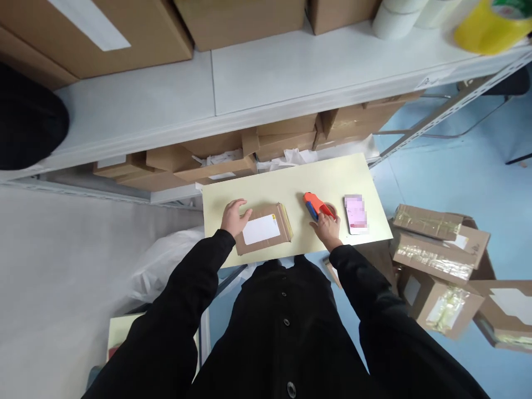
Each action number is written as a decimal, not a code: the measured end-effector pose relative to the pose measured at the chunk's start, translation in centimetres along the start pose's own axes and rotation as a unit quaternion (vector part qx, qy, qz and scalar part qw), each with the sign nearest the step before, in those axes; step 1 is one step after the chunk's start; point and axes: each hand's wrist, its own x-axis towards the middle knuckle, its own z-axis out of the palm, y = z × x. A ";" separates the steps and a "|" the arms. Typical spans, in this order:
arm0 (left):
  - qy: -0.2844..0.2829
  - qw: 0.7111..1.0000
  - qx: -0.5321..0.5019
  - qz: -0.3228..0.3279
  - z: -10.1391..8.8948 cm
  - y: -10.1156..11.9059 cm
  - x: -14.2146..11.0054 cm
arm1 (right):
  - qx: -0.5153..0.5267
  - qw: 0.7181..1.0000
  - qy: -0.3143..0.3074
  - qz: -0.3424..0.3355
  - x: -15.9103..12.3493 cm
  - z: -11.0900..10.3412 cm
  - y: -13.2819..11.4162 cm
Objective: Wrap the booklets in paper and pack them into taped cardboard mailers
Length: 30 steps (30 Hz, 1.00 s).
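Note:
A flat cardboard parcel [272, 244] with a white label lies on a small pale table [220, 199]. At its upper left corner is my left hand [235, 218], its thumb and fingers apart; the thumb reaches over the parcel's edge. Right of the parcel lies an orange and blue tape dispenser [315, 203] with a roll of tape in it. My right hand [328, 230] has its fingers on the near end of this dispenser, partly covering it. A phone [356, 215] with a lit, blurred screen rests to the right of that hand.
A grey shelf [257, 83] with cardboard boxes [245, 22] and tape rolls [394, 19] runs behind the table. Open boxes [216, 166] sit beneath it. Several taped cartons [436, 255] are piled on the floor at right. A white plastic bag [162, 260] is at left.

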 end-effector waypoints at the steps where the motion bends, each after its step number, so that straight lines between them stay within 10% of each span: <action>1: -0.022 1.000 -0.004 0.015 0.5 1.2 0.9 | 0.009 1.000 -0.008 -0.004 -0.1 0.2 0.1; 7: -0.210 0.972 -0.108 0.011 5.3 8.0 5.3 | 0.278 0.957 -0.031 -0.074 -2.9 -1.6 2.2; 14: -0.527 0.804 -0.230 -0.149 9.6 12.6 7.0 | 0.604 0.778 -0.163 -0.056 -6.5 -3.4 3.9; 20: -0.569 0.759 -0.243 -0.204 11.2 13.3 8.0 | 0.699 0.688 -0.195 -0.015 -6.7 -2.7 4.6; 30: -0.538 0.749 -0.280 -0.266 12.5 13.8 7.5 | 0.746 0.634 -0.203 0.016 -7.6 -1.2 5.7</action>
